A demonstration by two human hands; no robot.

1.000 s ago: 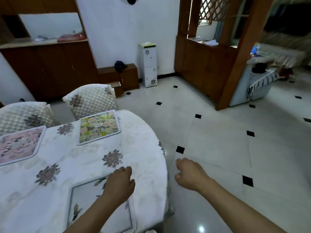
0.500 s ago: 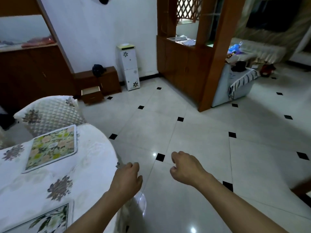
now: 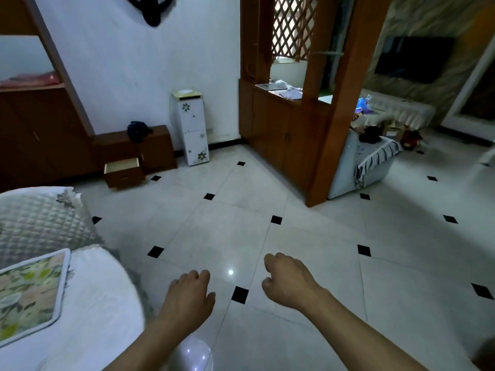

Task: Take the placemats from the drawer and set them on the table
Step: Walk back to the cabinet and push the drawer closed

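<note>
Nearest, low in the view: left hand [image 3: 188, 297], palm down, fingers loosely curled, holding nothing, held over the floor just right of the bench edge. Right hand [image 3: 288, 279], beside it and apart, fingers curled into a loose fist, likewise holding nothing. Lower left: round bench [image 3: 93, 317] under a white cloth, only its right part in view. On it, one placemat [image 3: 29, 293], floral in green, yellow and pink with a pale border, lying flat near the bench rim and cut by the left frame edge; somewhat blurred. Behind the bench: chair [image 3: 40, 223] with quilted pale cover, its back touching or just beside the bench rim. Middle ground: floor [image 3: 241, 231] of pale glossy tiles with small black diamond insets. Far, against the white wall: low brown cabinet [image 3: 158, 151] with one drawer [image 3: 123, 171] pulled open, its contents not visible; a dark bundle [image 3: 137, 130] lies on the cabinet top. Just right of it, a narrow white floral-printed unit [image 3: 190, 127]. Further right, a wooden partition [image 3: 294, 124] with lattice panel.
</note>
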